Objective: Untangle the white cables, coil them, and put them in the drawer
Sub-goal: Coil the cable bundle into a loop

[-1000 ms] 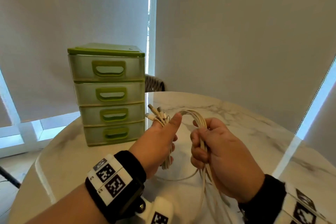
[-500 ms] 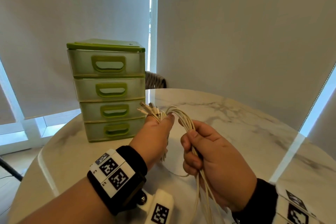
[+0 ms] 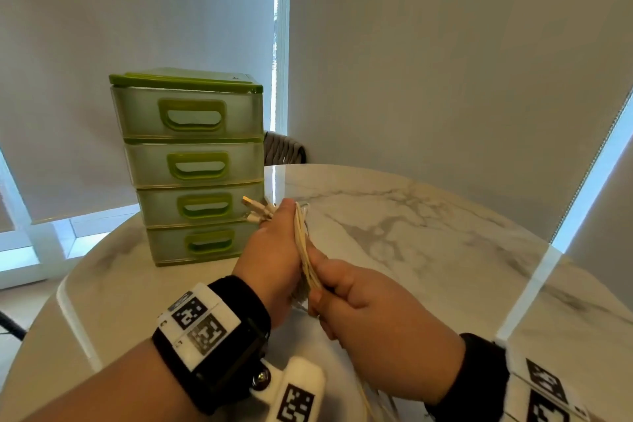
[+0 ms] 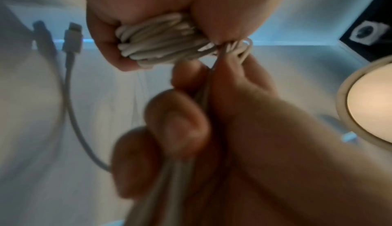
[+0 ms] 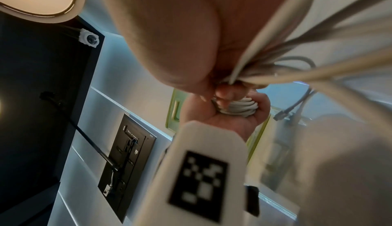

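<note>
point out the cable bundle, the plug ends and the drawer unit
cable bundle (image 4: 161, 45), left wrist view, on the coiled strands gripped in the left hand
plug ends (image 3: 255, 207), head view, on the connectors sticking out past the left hand
drawer unit (image 3: 191, 164), head view, on the second drawer's front

Drawer unit (image 3: 191, 164) on table (image 3: 411, 233), left of cables (image 3: 301, 236).
</note>
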The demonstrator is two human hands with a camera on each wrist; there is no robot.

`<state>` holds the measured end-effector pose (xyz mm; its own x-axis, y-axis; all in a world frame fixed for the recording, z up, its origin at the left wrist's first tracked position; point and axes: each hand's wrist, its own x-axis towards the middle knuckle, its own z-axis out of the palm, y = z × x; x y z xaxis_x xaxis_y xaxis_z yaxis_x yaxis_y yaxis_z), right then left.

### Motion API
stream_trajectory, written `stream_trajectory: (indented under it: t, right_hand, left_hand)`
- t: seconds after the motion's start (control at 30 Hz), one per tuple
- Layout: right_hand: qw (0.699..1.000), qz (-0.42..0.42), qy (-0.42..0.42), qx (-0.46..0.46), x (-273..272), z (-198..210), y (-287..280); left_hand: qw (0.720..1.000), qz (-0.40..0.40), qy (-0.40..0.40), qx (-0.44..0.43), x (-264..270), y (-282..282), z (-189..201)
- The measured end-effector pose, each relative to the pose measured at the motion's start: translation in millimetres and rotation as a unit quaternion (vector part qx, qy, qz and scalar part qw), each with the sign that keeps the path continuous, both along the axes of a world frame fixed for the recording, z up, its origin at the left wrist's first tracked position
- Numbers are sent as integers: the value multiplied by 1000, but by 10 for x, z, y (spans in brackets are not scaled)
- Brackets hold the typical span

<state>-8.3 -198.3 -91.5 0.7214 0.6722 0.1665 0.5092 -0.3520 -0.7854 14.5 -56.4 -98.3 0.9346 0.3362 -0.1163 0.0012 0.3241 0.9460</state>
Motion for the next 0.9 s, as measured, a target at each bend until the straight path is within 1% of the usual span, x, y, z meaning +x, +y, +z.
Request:
stream_trajectory:
  t: [0.07,0.13,0.2,0.23,0.3,0.37,0.47,0.53,0.63,0.8,0.87,0.9]
  right_hand:
    - [999,17,-27,-39,-23,47,2]
    - [998,16,-36,-55,-41,66,1]
    - [998,3,-45,-51,-40,68,-14]
    - [997,1,-52,-49,-39,69,-20]
    - [996,13,-62,-58,-53,78,-13]
    - [994,29,-76,-78,-61,77,-8]
    - [989,38,-109,-97,-57,86,-16]
    - [988,33,-114,-102,-62,102,-19]
    - [988,30,-108,-104,-60,96,-27]
    - [980,48,-139,-134,-21,106,-70]
    - [983,48,-122,-126,-52,111,-91]
    - [989,49,-94,-100,-60,103,-111]
  left_hand:
    - [998,-18,11,-65,-25,-6,28]
    - [992,-65,-1,-111,-94,-19,82]
    - [986,-109,-38,-118,-154,-39,141]
    - [986,-117,-51,-107,-176,-50,161]
    - [991,-102,-59,-69,-189,-59,162]
    - [994,-90,-41,-53,-145,-11,125]
    - [994,-83,9,-75,-121,65,135]
    - [992,-84,17,-94,-124,89,144]
    - [992,-85,14,-95,-128,83,134]
    - [994,-87,-15,-68,-116,71,116]
    - [994,-77,-27,-79,-104,86,117]
    - [993,-70,-36,-89,-100,90,124]
